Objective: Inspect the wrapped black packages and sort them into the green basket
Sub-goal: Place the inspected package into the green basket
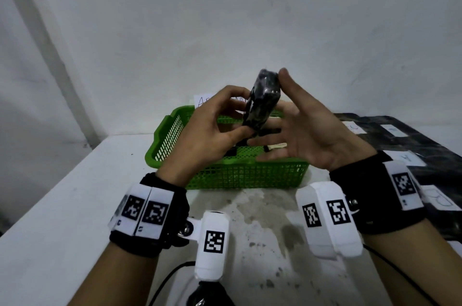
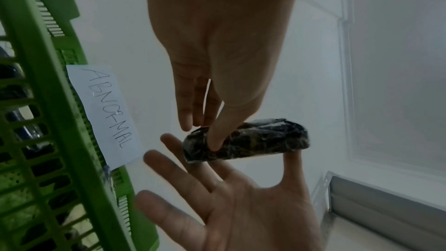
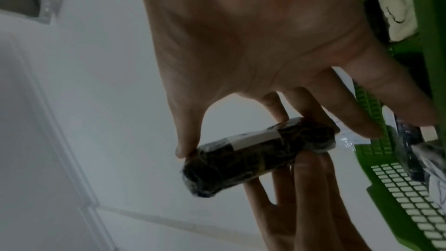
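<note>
A black package (image 1: 262, 101) wrapped in clear film stands on end in the air above the green basket (image 1: 250, 163). My left hand (image 1: 220, 118) pinches its lower part, thumb on the near face and fingers behind. In the left wrist view the left thumb presses on the package (image 2: 253, 140). My right hand (image 1: 307, 136) is spread with straight fingers, palm towards the package. Its thumb tip touches one end, and in the right wrist view two fingertips touch the other end of the package (image 3: 253, 157). Pale tape crosses the wrap.
The basket holds a few wrapped black packages (image 1: 272, 147) with pale tags. A paper label reading ABNORMAL (image 2: 108, 112) hangs behind its far rim. More black packages with white labels (image 1: 400, 136) lie at the right. The white table (image 1: 75, 193) meets a wall just behind the basket.
</note>
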A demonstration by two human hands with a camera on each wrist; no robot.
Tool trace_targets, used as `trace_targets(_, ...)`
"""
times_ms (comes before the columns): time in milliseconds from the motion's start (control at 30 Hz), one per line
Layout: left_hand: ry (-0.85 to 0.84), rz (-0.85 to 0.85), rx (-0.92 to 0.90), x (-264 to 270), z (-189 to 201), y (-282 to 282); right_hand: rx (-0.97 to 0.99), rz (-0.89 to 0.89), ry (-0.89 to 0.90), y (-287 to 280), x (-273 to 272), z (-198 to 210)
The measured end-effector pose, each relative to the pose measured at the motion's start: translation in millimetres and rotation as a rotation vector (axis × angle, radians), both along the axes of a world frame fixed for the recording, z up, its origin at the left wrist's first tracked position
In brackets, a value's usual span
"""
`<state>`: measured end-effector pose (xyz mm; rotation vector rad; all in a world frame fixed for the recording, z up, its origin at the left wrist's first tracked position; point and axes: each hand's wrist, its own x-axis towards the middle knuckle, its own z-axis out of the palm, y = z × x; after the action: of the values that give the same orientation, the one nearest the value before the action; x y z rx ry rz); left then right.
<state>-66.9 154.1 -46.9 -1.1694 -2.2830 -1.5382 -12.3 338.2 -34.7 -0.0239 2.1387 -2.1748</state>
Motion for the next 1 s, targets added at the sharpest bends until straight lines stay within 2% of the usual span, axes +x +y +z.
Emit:
trace_targets(233, 0.090, 0.075, -0.058, -4, 0, -4, -0.079, 0.081, 0.075, 0, 6, 4)
trace_targets(367, 0.103, 0.083, -0.024, -6, -2, -5, -0.138, -0.057, 0.175, -6, 2, 4)
trace_targets(467, -0.031, 0.045, 0.056, -9, 1, -9, -0.139, -0.160, 0.265, -2, 0, 4)
trace_targets(533, -0.202, -0.031, 0.108, -7, 5, -11, -0.107, -0.178, 0.335, 0, -2, 3)
trace_targets(600, -0.399, -0.114, 0.159, -2, 8, -8, -0.024, -0.217, 0.446, -3, -3, -1)
trace_targets(667, -0.522, -0.169, 0.213, 0, 9, -5, 0.106, -0.237, 0.555, -7, -5, -6)
trace_targets(800, -0.616, -0.218, 0.302, -3, 8, -6, 0.304, -0.271, 0.681, -9, -6, -13)
trace_targets(900, -0.656, -0.213, 0.344, -6, 7, -9, 0.309, -0.290, 0.775, -10, -7, -14)
trace_targets(1000, -0.664, -0.218, 0.354, -8, 4, -12, 0.347, -0.263, 0.761, -9, -10, -14)
